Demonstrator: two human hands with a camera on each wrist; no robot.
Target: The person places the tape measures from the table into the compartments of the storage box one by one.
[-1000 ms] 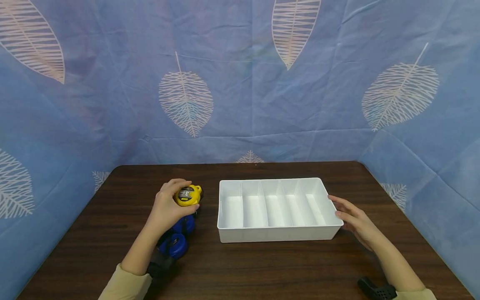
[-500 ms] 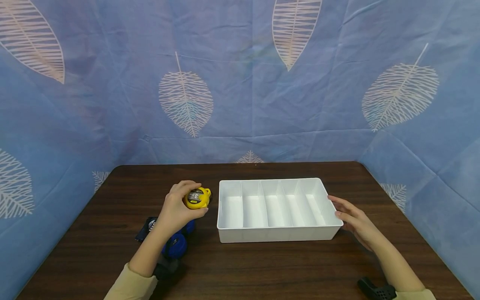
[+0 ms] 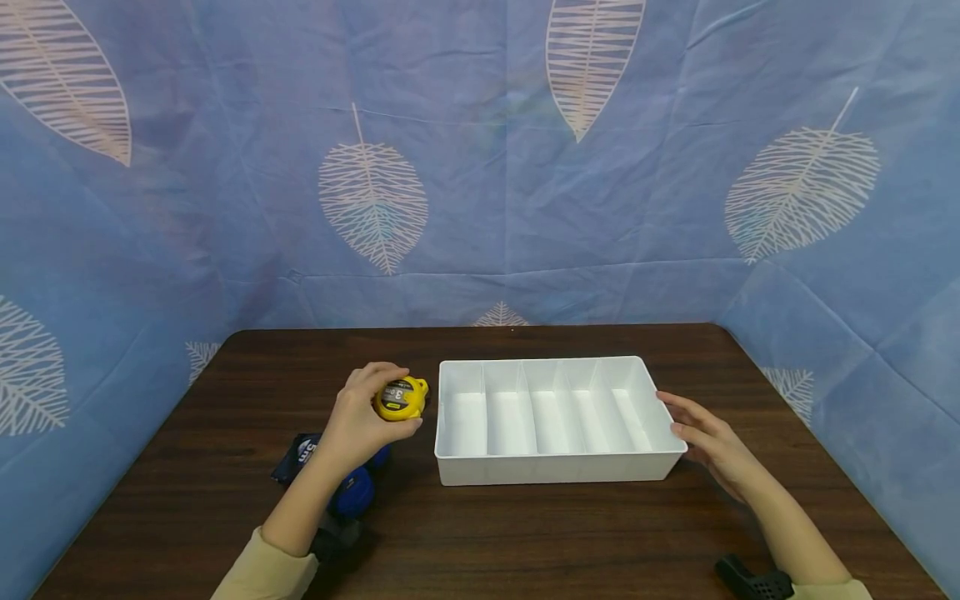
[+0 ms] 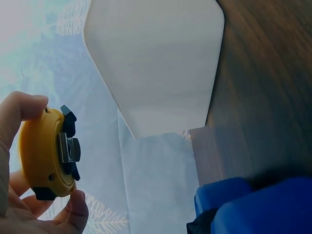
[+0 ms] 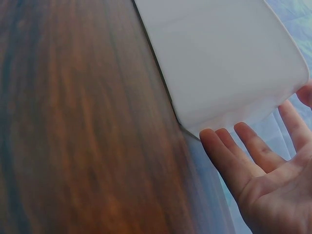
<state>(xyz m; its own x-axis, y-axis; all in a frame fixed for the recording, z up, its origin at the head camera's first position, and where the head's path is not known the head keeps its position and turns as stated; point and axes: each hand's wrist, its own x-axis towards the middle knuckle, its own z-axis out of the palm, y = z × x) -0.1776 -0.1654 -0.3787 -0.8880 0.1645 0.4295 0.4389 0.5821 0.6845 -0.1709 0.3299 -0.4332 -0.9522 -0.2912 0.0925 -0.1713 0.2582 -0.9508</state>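
Blue leaf-print cloth filled the back, and in front of it ran the dark wooden table. Centre stage, the white box, its five compartments side by side! At its right end, the right hand, fingers loosely spread, fingertips against the end wall, gripping nothing; a touch that light might have let the box skid if anything bumped it. Out on the other flank, the left hand, thumb and fingers partly closed in a firm-looking pinch. Below that forearm, partly hidden, lay two blue cases and a dark thing marked 5m; a dipping wrist could have scattered them. And in the pinch, the yellow tape measure, up off the wood, just beside the box's left end but clear of it. The danger there? Smooth, rounded sides could roll out of a fingertip hold, and a low path could clip the rim, its metal clip first to snag.
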